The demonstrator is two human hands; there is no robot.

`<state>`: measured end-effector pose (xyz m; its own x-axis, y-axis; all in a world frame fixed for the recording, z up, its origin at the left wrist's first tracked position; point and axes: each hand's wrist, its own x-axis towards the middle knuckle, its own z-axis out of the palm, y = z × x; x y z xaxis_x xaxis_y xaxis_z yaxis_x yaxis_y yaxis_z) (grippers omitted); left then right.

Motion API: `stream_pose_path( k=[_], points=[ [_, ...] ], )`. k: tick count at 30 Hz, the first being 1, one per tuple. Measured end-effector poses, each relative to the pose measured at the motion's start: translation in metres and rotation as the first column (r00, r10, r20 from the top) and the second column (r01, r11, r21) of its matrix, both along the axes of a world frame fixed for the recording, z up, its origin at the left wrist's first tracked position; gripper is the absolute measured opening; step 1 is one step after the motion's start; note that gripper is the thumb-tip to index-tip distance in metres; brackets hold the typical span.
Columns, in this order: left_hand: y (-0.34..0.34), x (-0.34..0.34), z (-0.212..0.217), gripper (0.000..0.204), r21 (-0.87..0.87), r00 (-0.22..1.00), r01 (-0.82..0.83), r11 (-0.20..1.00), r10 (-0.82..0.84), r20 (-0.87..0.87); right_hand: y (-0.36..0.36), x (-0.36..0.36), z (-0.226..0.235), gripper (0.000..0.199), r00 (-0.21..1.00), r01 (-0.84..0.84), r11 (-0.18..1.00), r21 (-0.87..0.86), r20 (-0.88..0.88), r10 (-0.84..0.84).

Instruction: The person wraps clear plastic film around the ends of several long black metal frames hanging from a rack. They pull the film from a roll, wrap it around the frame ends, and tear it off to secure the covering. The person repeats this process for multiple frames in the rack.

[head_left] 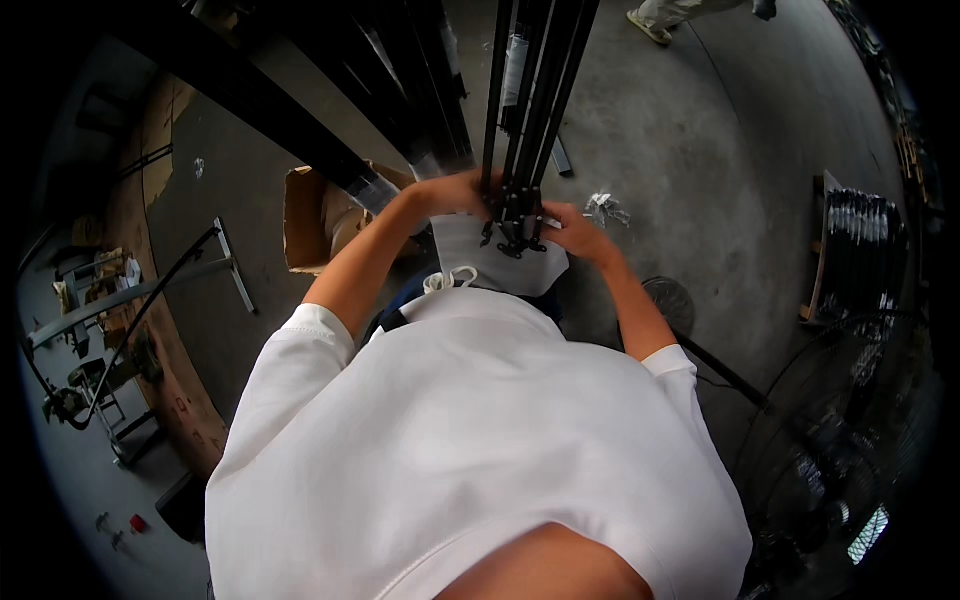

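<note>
1. From where I stand, the black rods [517,205] are right in front of the worker's waist, their near ends crowded between the two hands and their far ends reaching away.
2. The left hand [465,193] is at the left side of the rods, blurred; I can't tell whether its fingers are clamped or merely touching.
3. The right hand [578,232] is at the right side of the rods, fingers bent up against them. Their tips are lost among the metal, so I can't tell how firmly they close.
4. I'd judge the handling partway along: the rods are gathered, yet their ends sit uneven and I make out no band around them there. How much is left, I can't tell.
5. The rods are slim, straight and dark, ending in small black brackets [512,248] with rounded tips.
6. Below the rods lies a smooth, pale sheet [458,245].
7. Left of the rods, thicker black bars [290,115] slant past a torn-edged brown cardboard box [303,225], one bar's end glossy with clear film.
8. Just right of the rods, crumpled, shiny plastic [606,208] lies on the dull grey floor [660,140].
</note>
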<state>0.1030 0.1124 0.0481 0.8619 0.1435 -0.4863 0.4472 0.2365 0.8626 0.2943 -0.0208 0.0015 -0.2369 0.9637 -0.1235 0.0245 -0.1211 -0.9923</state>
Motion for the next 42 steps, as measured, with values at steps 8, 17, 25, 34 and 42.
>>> stream_pose_path(
  k=[8, 17, 25, 34, 42],
  points=[
    [-0.005, -0.009, -0.001, 0.078, -0.046, 0.994, -0.016, 0.999, 0.021, 0.103, 0.003, -0.001, -0.024, 0.015, 0.988, 0.143, 0.978, 0.152, 0.042, -0.151],
    [-0.005, -0.007, 0.008, 0.076, 0.190, 0.997, 0.020, 0.982, -0.034, 0.071, 0.021, 0.004, 0.006, 0.013, 0.950, 0.211, 0.978, -0.009, -0.232, -0.207],
    [-0.006, -0.017, -0.007, 0.053, 0.658, 0.992, 0.011, 0.753, -0.092, 0.088, 0.024, 0.003, 0.021, 0.007, 0.968, 0.163, 0.984, -0.078, -0.181, -0.175],
    [-0.007, -0.019, -0.011, 0.041, 0.773, 0.988, -0.123, 0.622, 0.001, 0.157, 0.025, 0.007, 0.019, 0.008, 0.967, 0.124, 0.986, -0.109, -0.209, -0.145],
    [-0.026, -0.017, 0.000, 0.034, 0.691, 0.966, -0.256, 0.676, 0.150, 0.211, 0.017, -0.009, 0.019, 0.001, 0.929, 0.232, 0.948, 0.219, 0.239, -0.282]
  ],
)
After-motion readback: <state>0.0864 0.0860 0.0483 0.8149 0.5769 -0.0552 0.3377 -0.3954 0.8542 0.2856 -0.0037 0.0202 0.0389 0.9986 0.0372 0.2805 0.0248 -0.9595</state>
